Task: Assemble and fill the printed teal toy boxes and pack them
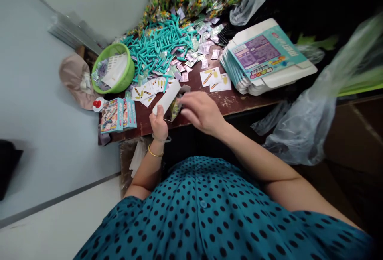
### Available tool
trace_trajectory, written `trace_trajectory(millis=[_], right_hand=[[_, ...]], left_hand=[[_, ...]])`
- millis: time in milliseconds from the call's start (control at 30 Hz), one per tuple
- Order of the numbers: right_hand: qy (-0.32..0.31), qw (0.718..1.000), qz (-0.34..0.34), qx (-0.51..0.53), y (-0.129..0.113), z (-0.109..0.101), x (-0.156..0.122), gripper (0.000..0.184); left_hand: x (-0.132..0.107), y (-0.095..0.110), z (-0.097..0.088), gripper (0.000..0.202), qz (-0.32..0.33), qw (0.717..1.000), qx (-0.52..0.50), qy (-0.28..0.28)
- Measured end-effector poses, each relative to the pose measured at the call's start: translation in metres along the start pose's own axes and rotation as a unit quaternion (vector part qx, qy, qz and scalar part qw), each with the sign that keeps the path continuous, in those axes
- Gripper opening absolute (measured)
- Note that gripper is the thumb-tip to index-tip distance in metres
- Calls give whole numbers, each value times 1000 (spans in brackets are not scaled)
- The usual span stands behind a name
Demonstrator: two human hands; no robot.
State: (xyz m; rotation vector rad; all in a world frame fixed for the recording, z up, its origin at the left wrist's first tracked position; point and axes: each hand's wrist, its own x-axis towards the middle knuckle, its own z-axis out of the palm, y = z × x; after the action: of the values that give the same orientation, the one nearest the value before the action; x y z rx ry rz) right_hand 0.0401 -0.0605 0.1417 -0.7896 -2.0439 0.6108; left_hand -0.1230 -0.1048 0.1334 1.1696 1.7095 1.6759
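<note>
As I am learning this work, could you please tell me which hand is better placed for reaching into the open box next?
Probably the right hand: its fingertips are at the opening of the box, while the left hand is occupied gripping it.

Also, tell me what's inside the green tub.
In the green tub, white paper with printed marks and small purplish packets show. Whatever lies beneath the paper and the upper packets, including the tub's bottom, is covered.
</note>
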Motion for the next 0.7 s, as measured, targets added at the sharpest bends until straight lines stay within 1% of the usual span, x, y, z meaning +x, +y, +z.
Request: trace_trajectory(millis=[67, 100, 133, 167, 200, 267, 300, 333, 367, 400, 433, 467, 533, 567, 633, 700], right_hand=[[-103, 993, -40, -34, 1, -6, 0, 37], [-137, 989, -44, -44, 1, -9, 0, 37], [-148, 987, -40, -44, 1, -12, -1, 36], [-137, 989, -35, -33, 1, -16, -3, 36], [-102, 994, -29, -16, 0, -21, -5, 36], [13, 1000, -7, 20, 1, -30, -12, 37], [70, 997, 11, 32, 2, -35, -16, 41], [113, 992, 32, 43, 5, -38, -19, 47], [137, 987, 55, 60, 8, -41, -22, 55], [138, 983, 77, 89, 12, -42, -25, 62], [122, 979, 99, 127, 15, -43, -27, 65], [103, 973, 124, 167, 17, -42, -29, 63], [78, 955, 180, 223, 16, -39, -35, 51], [79, 946, 211, 232, 14, -35, -40, 45], [95, 929, 271, 234, 9, -22, -52, 37], [112, 904, 327, 252, 5, -2, -69, 35]], left_hand=[[4, 3, -1, 53, -17, 999, -34, -35], [5, 5, -1, 51, -16, 997, -47, -61], [7, 8, 1, 49, -11, 995, -61, -81], [10, 12, 2, 48, -7, 993, -79, -88], [13, 15, 4, 48, -5, 991, -100, -84], [19, 21, 7, 49, -16, 986, -151, -74], [22, 23, 8, 49, -27, 982, -172, -76], [25, 25, 9, 50, -40, 978, -187, -82], [28, 26, 10, 50, -53, 975, -197, -88], [30, 26, 12, 50, -67, 972, -204, -93], [30, 26, 13, 51, -82, 970, -209, -97], [30, 27, 14, 52, -98, 967, -214, -100], [22, 26, 14, 60, -137, 956, -227, -124], [16, 25, 12, 65, -153, 949, -234, -145], [-2, 15, 4, 74, -167, 936, -242, -192], [-21, -2, -7, 78, -165, 936, -227, -215]])
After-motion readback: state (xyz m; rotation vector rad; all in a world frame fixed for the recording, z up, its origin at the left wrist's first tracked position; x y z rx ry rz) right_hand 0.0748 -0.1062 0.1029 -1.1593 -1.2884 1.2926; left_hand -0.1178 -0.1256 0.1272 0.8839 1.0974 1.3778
